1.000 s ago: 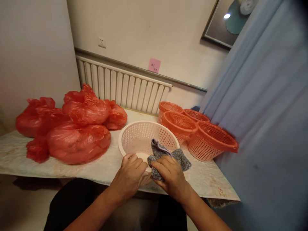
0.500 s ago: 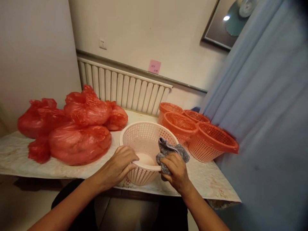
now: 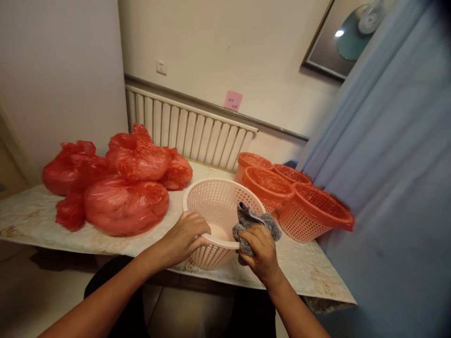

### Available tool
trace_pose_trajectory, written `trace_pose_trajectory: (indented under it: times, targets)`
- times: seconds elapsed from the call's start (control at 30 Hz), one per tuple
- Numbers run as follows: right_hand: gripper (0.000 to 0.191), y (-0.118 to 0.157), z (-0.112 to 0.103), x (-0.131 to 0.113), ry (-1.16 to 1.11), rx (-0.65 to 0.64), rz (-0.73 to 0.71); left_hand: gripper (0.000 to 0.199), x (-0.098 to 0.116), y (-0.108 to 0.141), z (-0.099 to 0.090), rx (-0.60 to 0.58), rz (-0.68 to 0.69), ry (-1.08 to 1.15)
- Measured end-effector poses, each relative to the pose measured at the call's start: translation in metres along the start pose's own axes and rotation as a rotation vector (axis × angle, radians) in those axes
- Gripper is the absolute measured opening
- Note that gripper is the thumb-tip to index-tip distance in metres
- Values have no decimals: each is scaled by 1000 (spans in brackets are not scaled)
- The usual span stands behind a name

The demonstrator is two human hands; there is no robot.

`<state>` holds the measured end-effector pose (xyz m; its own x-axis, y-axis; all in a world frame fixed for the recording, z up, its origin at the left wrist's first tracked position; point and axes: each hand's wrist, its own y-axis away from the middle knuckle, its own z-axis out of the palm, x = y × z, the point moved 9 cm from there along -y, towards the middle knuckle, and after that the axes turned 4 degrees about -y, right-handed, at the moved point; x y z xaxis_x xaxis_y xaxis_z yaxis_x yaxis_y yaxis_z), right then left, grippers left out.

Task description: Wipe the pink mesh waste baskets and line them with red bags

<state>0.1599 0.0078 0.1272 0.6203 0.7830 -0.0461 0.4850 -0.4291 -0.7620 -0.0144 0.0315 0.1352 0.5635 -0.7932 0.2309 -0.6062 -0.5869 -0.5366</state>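
Observation:
A pale pink perforated basket (image 3: 207, 256) stands upright near the table's front edge, with nothing seen inside it. My left hand (image 3: 186, 237) grips its near-left rim, thumb over the inner side and fingers closed. At the near-right rim, my right hand (image 3: 258, 249) is closed on a grey cloth (image 3: 246, 218), which is folded over the rim. The cloth's loose ends stick out above my fingers, one over the basket's opening and one to the right.
Several filled red plastic bags (image 3: 127, 204) lie on the left of the cloth-covered table (image 3: 299, 267). Several baskets lined with red bags (image 3: 303, 220) stand at the right, beside a blue curtain (image 3: 394, 188). A radiator (image 3: 190, 131) runs behind the table.
The whole view has shifted a little, so the scene sits slightly further right. Both hands keep their hold on the basket rim and the cloth, with hardly any movement.

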Motion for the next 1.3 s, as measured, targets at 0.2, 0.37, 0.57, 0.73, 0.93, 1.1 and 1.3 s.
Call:
trace_pose_trajectory:
  times: [0.2,0.37,0.57,0.73,0.93,1.1,1.3]
  targets:
    - [30,3,3,1,2,-11,0,13,1,-1,1,-44,-79,59]
    - [31,4,3,1,4,0,-8,14,-3,1,1,-10,-118,94]
    - [31,3,2,1,9,10,-5,13,-5,1,1,5,-132,117]
    - [31,3,2,0,1,13,-5,13,-2,-2,0,-60,-147,111]
    - [31,3,2,0,1,16,-8,13,0,-3,1,-100,-157,123]
    - [30,2,1,-1,0,14,-3,13,-2,-2,3,-84,-170,131]
    - [32,3,2,0,-18,10,-11,9,-6,-2,4,-109,-223,132]
